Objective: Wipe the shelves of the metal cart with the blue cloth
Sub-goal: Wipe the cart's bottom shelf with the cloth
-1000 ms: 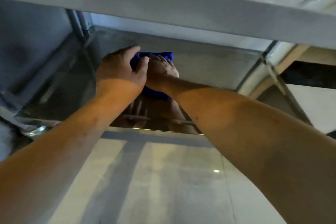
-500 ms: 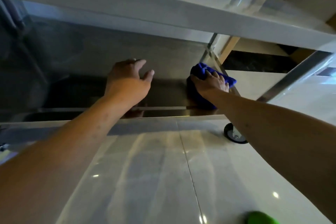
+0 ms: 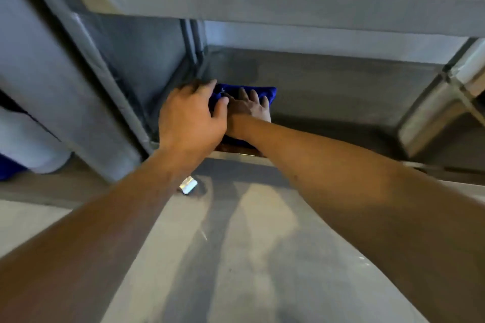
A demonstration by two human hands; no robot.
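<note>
The blue cloth [image 3: 265, 92] lies flat on the bottom shelf [image 3: 341, 97] of the metal cart, near its left end. My right hand [image 3: 252, 106] presses on the cloth with fingers spread. My left hand [image 3: 190, 119] rests beside it at the shelf's left corner, overlapping the right wrist and touching the cloth's left edge with its fingers. Most of the cloth is hidden under both hands.
An upper shelf [image 3: 288, 5] of the cart hangs just above the hands. A metal cart leg [image 3: 105, 81] runs down on the left, another [image 3: 430, 110] on the right. A white cylinder [image 3: 29, 144] stands at the far left. Glossy tiled floor [image 3: 236, 257] lies below.
My right hand has slid the cloth from the shelf's right end back to the left end, beside my left hand. The view has swung left.
</note>
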